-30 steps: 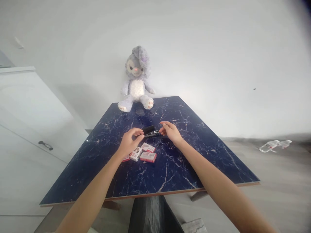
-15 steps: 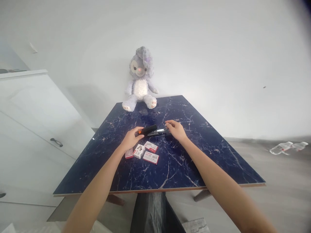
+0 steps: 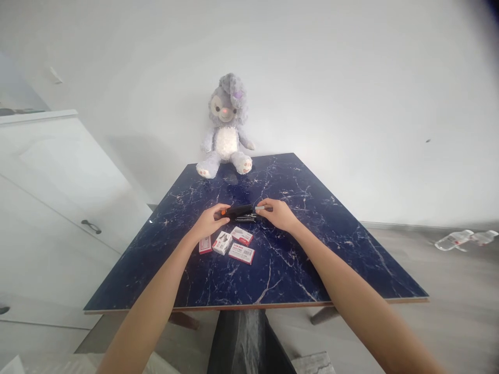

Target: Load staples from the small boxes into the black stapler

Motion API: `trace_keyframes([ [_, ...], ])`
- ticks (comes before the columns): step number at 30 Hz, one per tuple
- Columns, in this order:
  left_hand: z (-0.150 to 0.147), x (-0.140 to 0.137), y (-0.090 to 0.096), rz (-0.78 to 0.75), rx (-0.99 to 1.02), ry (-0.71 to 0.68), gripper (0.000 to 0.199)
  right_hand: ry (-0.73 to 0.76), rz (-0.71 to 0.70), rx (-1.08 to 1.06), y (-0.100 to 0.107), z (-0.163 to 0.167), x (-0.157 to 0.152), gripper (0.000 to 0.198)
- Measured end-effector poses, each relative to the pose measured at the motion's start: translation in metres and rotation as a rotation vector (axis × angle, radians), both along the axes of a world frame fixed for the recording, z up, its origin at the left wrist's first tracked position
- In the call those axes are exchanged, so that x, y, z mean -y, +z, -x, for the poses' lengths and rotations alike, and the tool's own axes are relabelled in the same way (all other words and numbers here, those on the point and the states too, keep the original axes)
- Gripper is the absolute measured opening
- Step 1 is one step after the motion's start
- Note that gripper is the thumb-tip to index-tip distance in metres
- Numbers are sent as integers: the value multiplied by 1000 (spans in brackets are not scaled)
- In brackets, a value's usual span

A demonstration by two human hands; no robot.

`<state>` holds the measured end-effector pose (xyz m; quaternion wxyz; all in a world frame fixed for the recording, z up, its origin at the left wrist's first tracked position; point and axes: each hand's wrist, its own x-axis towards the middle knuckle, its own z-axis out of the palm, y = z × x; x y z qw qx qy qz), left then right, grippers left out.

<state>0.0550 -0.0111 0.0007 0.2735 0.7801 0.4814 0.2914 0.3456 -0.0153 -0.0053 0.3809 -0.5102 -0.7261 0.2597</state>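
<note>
A black stapler [image 3: 239, 211] with an orange mark lies on the table, its top cover lifted away from the metal tray [image 3: 245, 218]. My left hand [image 3: 210, 220] is closed around its rear end, thumb and fingers on either side. At the front end, my right hand [image 3: 276, 212] pinches a small silver-grey staple strip [image 3: 260, 208], which points left toward the stapler. Just below the stapler lie small red-and-white boxes: a box with a stapler picture [image 3: 222, 242], a flat box with a barcode [image 3: 241, 253], another box [image 3: 242, 235] and a box [image 3: 205, 244] near my left wrist.
A grey plush toy [image 3: 226, 130] sits at the back of the dark blue marbled table [image 3: 296, 270], against the wall. White cabinets [image 3: 50, 208] stand to the left. Clear plastic bottles [image 3: 460, 239] lie on the floor at right.
My right hand has shifted slightly down at the stapler's front, and the silver-grey strip now shows between its fingers. The stapler's metal tray is less exposed. My left hand keeps its hold.
</note>
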Motion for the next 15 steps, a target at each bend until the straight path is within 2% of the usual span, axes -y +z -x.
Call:
trace_keyframes([
  [5,-1,-1,0,3,-1,-2,46,101,16,110,0,-1,0,17],
  [15,-2,3,3,-5,-18,-3,45,89,45,149,-2,0,-1,20],
])
